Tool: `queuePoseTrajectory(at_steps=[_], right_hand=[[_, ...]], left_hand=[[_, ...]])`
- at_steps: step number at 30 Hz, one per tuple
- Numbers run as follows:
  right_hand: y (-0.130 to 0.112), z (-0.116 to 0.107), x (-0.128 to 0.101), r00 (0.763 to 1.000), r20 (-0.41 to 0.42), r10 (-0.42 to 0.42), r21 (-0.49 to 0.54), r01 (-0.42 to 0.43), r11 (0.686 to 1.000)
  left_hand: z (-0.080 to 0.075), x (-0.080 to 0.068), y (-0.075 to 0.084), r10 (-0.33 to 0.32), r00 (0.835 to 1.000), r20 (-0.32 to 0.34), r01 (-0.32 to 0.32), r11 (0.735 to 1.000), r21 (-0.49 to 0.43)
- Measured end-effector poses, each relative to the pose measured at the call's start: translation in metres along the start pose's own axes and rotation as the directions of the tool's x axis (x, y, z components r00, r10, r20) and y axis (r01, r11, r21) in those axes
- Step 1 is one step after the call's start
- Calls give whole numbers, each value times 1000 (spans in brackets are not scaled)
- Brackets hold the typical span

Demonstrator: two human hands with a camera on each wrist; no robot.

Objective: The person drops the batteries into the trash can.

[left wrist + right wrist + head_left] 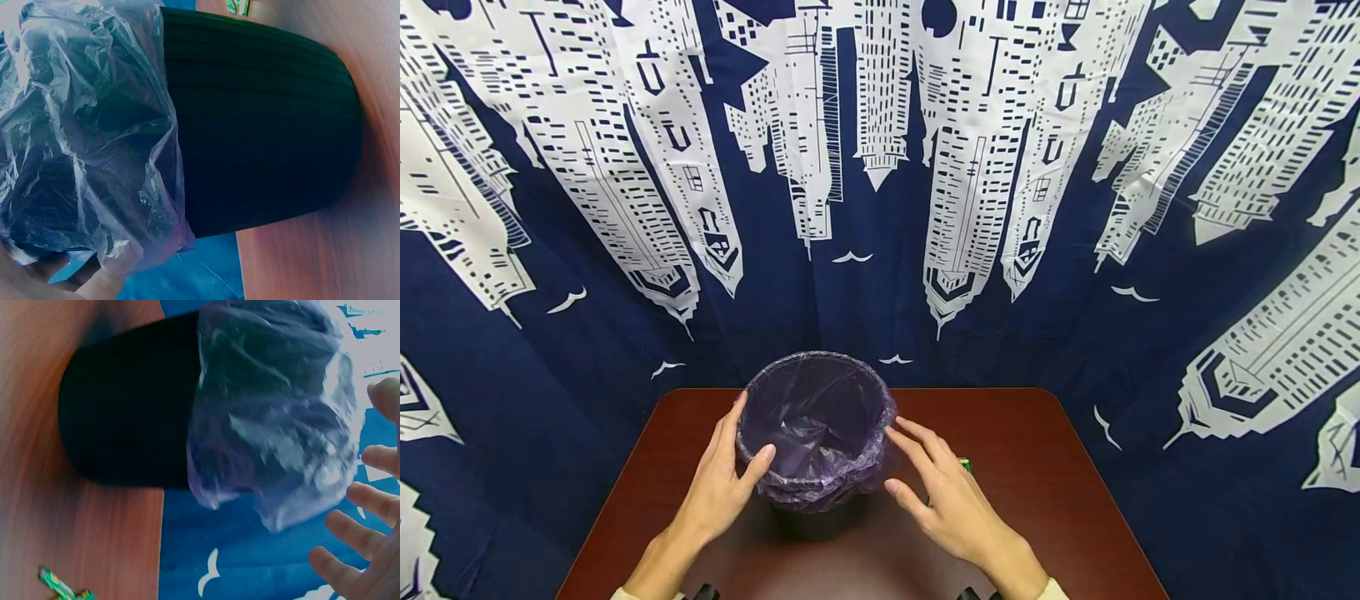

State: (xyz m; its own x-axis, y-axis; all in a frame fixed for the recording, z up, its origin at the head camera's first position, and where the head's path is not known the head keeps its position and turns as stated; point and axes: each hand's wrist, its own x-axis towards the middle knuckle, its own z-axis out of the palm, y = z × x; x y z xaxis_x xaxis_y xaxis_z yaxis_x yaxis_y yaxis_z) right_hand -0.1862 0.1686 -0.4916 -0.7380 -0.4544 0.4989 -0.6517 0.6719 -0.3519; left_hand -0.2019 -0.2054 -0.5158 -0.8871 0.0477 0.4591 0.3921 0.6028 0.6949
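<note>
A black trash can (269, 125) stands upright on the table, lined with a thin purple plastic bag (808, 433). The bag is folded over the rim and hangs loosely down the outside. My left hand (718, 483) is at the can's left side, fingers extended along the rim and thumb near its front edge. Beside the right side of the rim is my right hand (951, 500), its fingers spread and nothing held. The right wrist view shows a small gap between these fingertips (359, 490) and the bag (275, 419).
Small green wrapped items (59, 586) lie on the brown wooden table (1022, 467), right of the can and mostly hidden by my right hand in the head view. Behind the table hangs a navy curtain (880, 292) with a white city skyline print.
</note>
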Motion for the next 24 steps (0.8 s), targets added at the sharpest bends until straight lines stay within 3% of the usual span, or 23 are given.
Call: queuePoseTrajectory(at_steps=[5,11,17,24], right_hand=[[-3,13,-4,998,-48,-29,10,29,1000],[4,15,-8,992,-125,-34,2,35,999],[10,8,-15,989,-148,-7,24,10,1000],[15,6,-18,992,-122,-12,70,21,997]], left_hand=[[8,-5,2,9,1000,-18,-10,999,-40],[20,-3,11,21,999,-43,-23,998,-65],[34,-4,20,38,996,-75,-40,999,-25],[34,-7,21,49,993,-105,-50,999,-1]])
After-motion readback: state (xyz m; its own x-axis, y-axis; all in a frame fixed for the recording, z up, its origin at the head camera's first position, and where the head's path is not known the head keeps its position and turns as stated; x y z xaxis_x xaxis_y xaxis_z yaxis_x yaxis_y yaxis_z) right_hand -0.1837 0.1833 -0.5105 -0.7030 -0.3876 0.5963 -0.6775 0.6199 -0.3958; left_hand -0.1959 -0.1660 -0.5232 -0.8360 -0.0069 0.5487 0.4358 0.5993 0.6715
